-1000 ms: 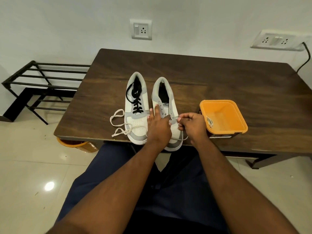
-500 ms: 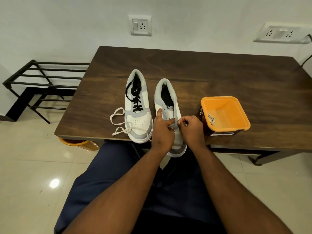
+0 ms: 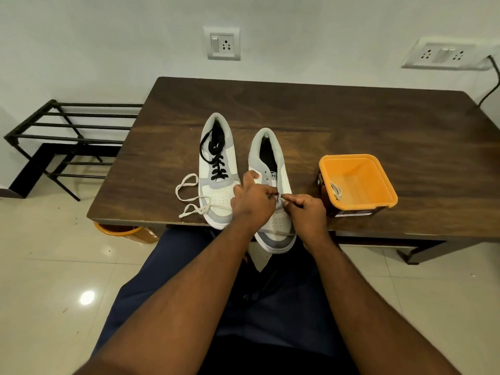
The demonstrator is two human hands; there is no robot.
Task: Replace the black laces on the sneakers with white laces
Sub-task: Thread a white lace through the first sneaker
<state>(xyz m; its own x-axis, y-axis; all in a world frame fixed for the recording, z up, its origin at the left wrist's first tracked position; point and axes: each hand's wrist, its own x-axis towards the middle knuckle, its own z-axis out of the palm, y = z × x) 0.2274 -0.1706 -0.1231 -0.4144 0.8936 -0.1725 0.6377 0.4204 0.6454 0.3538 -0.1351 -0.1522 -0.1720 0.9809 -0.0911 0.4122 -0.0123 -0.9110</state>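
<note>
Two white-and-grey sneakers stand side by side on the dark wooden table (image 3: 351, 117), toes toward me. The left sneaker (image 3: 216, 147) carries a black lace (image 3: 217, 161) in its eyelets. The right sneaker (image 3: 266, 147) has no black lace, and its toe overhangs the table's near edge. My left hand (image 3: 251, 198) rests on the right sneaker's lower eyelets, fingers curled at the eyelet flap. My right hand (image 3: 304, 209) pinches the tip of a white lace at the same spot. That lace (image 3: 278, 233) trails across the toe. A second white lace (image 3: 189, 196) lies looped beside the left sneaker.
An orange plastic tub (image 3: 357, 182) sits to the right of the sneakers with a bit of white lace inside. A black metal rack (image 3: 67, 136) stands on the tiled floor at the left. An orange bin (image 3: 124, 231) shows under the table's near-left corner.
Both hands have moved closer together over the right sneaker's lower eyelets. The right sneaker has slid slightly toward me, its toe past the table edge.
</note>
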